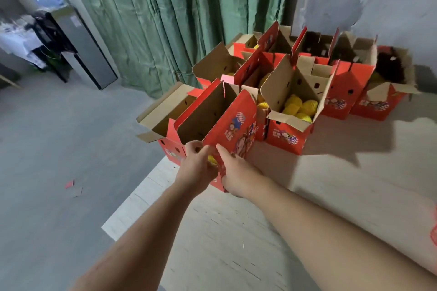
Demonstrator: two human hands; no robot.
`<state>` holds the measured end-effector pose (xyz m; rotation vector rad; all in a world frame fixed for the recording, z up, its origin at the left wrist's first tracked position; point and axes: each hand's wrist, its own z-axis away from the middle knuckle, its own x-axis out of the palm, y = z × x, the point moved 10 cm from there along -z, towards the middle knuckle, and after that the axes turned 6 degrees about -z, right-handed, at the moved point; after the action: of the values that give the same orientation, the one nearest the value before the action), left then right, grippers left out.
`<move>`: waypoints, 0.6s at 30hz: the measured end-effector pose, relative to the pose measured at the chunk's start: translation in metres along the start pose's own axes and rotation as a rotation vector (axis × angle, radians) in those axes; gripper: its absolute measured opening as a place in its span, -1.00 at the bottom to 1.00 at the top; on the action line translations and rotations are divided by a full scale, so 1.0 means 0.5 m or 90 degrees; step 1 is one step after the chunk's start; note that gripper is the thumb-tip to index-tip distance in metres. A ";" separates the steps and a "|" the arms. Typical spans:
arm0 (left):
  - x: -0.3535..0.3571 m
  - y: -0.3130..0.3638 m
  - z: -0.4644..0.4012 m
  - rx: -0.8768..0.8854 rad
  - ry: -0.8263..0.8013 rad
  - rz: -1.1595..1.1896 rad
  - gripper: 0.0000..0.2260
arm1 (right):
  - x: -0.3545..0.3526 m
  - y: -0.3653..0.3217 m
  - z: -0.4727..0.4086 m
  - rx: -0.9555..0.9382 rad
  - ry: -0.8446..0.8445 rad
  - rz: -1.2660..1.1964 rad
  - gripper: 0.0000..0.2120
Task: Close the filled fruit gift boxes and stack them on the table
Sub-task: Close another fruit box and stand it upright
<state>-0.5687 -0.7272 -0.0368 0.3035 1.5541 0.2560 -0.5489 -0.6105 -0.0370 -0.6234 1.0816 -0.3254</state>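
Box (220, 125) at the table's (331, 196) left edge, flaps up, fruit (212, 159) inside; left hand (197, 168) and right hand (234, 172) both pinch its near flap. Risk: a hard push could tip it off that edge or into the open boxes (293, 101) just behind.

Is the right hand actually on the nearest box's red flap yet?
Touching. The head view shows the right hand lying against the printed red flap of the nearest box, no gap visible. The left hand meets the same edge.
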 end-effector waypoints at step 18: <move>0.018 0.249 0.135 0.160 0.125 -0.012 -0.78 | -0.093 0.110 0.165 -0.043 0.162 0.105 -0.63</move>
<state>-0.4974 -0.6096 -0.0021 0.4714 1.7865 0.0753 -0.4986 -0.5168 -0.0109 -0.5591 1.3842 -0.2294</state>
